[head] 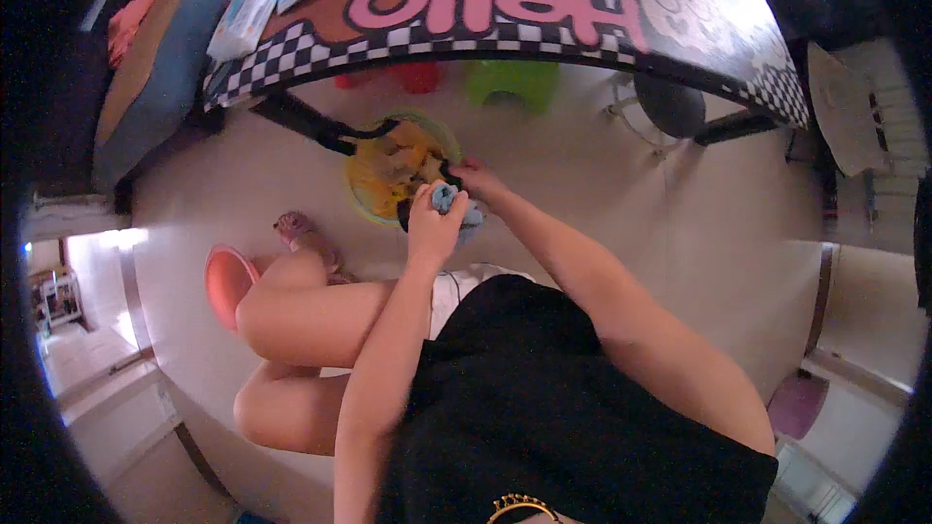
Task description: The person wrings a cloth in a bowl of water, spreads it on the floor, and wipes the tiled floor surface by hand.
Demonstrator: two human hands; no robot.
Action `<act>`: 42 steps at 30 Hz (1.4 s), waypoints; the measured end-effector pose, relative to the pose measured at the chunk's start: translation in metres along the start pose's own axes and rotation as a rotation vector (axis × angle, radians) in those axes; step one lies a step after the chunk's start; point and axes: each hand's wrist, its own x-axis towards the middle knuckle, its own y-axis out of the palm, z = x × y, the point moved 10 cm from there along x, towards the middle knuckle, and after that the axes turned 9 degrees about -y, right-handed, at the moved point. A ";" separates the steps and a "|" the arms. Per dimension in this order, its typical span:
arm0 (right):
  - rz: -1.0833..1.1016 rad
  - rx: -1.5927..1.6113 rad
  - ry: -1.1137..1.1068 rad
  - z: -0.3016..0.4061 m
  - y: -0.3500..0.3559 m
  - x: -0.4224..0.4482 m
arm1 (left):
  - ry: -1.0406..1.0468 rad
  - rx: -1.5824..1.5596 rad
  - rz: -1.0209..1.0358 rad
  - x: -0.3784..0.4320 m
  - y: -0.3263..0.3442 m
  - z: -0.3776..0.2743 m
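My left hand (435, 224) is closed around a bunched blue cloth (445, 198), part of which hangs out on its right side. Just beyond it, my right hand (477, 178) is at the right rim of a round yellow-green basin (357, 193), by something dark. Whether it grips the rim, the dark thing or neither is unclear. The basin stands on the floor and holds orange-yellow and dark pieces that look like cloth; their exact kind is blurred. A black strap-like thing (378, 132) lies over its far left edge.
Beyond the basin stands a table with a checkered cover (408, 36), a white packet (247, 11) on its left end. Under it are a green plastic stool (513, 80) and red items (416, 77). A pink basin (227, 287) stands by my knees, near a patterned object (302, 233).
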 end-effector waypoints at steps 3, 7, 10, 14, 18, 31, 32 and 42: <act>-0.151 0.279 0.041 -0.011 -0.067 -0.058 | 0.044 0.045 0.135 -0.004 0.029 -0.013; -0.320 0.384 0.000 -0.032 -0.169 -0.120 | 0.196 0.088 0.283 -0.030 0.075 -0.059; -0.619 0.424 0.069 -0.070 -0.240 -0.172 | 0.256 0.122 0.417 -0.048 0.113 -0.080; -0.804 0.597 -0.031 -0.112 -0.305 -0.220 | 0.424 0.149 0.567 -0.075 0.161 -0.112; -1.059 0.766 -0.156 -0.141 -0.349 -0.256 | 0.559 0.196 0.694 -0.107 0.198 -0.144; -0.637 0.996 -0.227 -0.037 -0.250 -0.193 | 0.486 -0.044 0.559 -0.068 0.118 -0.221; -0.607 0.996 -0.230 -0.020 -0.239 -0.183 | 0.393 -0.175 0.579 -0.055 0.101 -0.225; -0.013 0.775 -0.262 0.148 -0.101 -0.081 | 0.332 -0.363 0.153 0.043 -0.122 -0.230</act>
